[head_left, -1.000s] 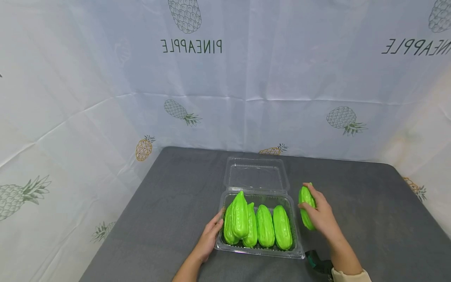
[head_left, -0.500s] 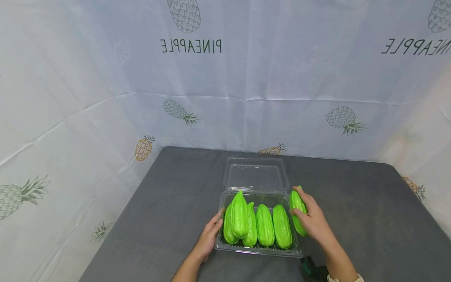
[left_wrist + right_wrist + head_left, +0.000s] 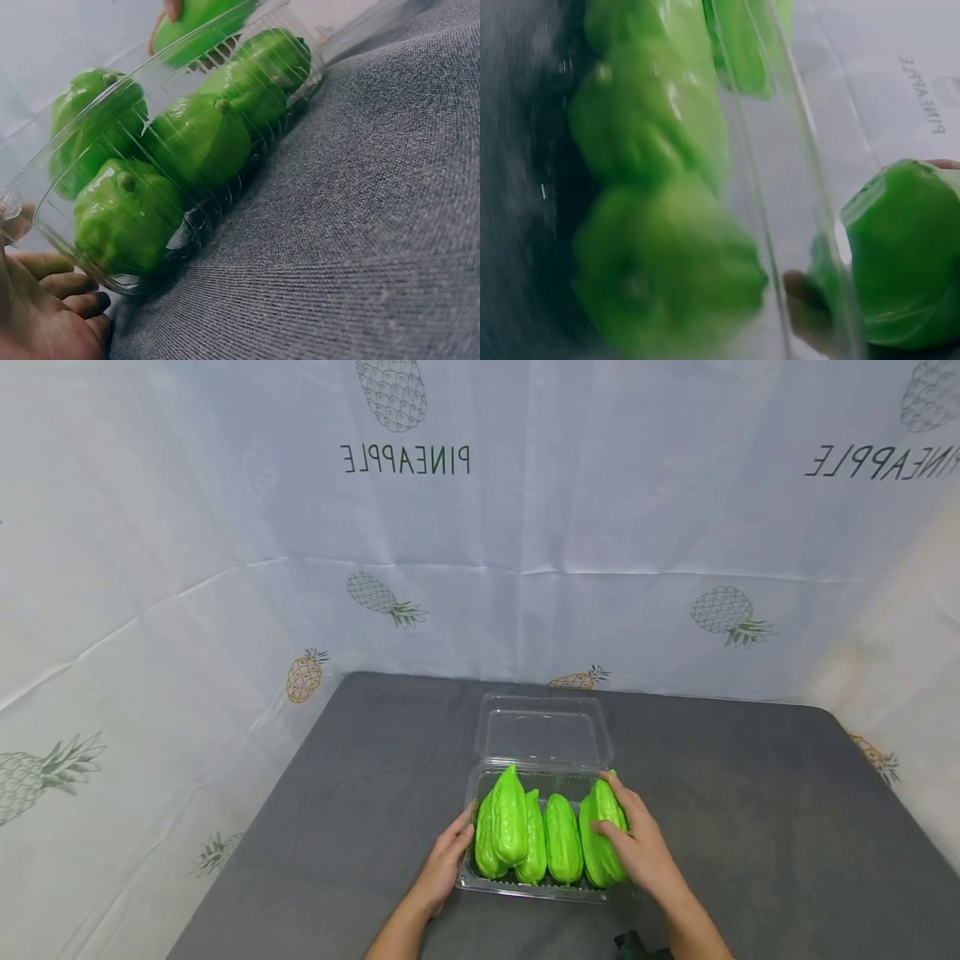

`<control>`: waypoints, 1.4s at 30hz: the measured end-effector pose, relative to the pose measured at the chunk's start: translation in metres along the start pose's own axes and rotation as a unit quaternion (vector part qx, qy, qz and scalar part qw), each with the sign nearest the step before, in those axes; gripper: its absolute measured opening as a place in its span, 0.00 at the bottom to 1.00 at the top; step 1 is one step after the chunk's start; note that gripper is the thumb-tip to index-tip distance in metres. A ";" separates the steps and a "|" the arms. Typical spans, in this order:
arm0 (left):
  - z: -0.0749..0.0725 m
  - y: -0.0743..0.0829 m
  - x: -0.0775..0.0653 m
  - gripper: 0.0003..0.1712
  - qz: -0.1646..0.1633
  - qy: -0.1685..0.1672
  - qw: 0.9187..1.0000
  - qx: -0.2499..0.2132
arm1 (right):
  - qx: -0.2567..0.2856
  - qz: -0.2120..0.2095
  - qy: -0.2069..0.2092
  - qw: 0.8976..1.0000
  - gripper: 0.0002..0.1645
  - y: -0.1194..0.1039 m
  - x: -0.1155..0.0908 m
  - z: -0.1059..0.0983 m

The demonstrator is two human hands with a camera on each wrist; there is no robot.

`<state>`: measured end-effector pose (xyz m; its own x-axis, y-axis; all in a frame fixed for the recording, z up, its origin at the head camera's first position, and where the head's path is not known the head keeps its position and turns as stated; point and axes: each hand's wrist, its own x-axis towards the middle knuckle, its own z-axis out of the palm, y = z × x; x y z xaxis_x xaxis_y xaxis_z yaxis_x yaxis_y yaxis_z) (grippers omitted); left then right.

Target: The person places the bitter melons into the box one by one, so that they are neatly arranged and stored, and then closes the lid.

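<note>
A clear plastic clamshell box (image 3: 528, 892) stands on the table with several green bitter melons in it, side by side; one bitter melon (image 3: 510, 818) lies on top of others at the left. My left hand (image 3: 442, 864) rests against the box's left end, its fingers loosely extended along the wall in the left wrist view. My right hand (image 3: 637, 843) grips another bitter melon (image 3: 611, 818) between thumb and fingers. It is over the box's right side, partly covering the rightmost melon (image 3: 589, 852). In the right wrist view the held bitter melon (image 3: 904, 255) appears above the rim.
The box's lid (image 3: 546, 731) is folded back flat behind it on the dark grey table (image 3: 397, 760). A dark object (image 3: 633, 946) shows beside my right forearm at the front. White pineapple-print cloth (image 3: 480, 527) hangs around the table.
My right hand has moved left with its bitter melon, from beside the box to above its right side. My left hand has stayed at the box's left end.
</note>
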<state>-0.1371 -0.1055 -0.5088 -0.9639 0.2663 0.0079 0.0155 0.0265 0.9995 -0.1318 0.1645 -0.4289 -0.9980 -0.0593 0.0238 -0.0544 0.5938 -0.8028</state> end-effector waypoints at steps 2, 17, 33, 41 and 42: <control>0.000 0.000 0.000 0.34 0.002 0.001 1.000 -0.002 | 0.007 -0.001 0.002 1.000 0.39 -0.002 0.001 0.006; 0.000 -0.002 0.002 0.34 -0.008 0.006 1.000 0.000 | 0.013 -0.031 0.014 0.999 0.39 -0.005 0.013 0.029; -0.001 -0.003 0.001 0.34 -0.001 0.007 1.000 0.004 | -0.024 -0.003 -0.045 0.999 0.42 -0.001 0.011 0.042; 0.000 -0.001 0.000 0.33 0.006 0.006 1.000 -0.003 | -0.019 0.022 -0.073 0.997 0.43 0.001 0.014 0.039; 0.000 -0.001 0.000 0.33 0.006 0.006 1.000 -0.003 | -0.017 0.025 -0.076 0.997 0.43 0.001 0.014 0.039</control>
<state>-0.1373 -0.1059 -0.5093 -0.9669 0.2543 0.0203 0.0258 0.0184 0.9995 -0.1450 0.1327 -0.4528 -0.9830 -0.1480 -0.1086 -0.0081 0.6260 -0.7798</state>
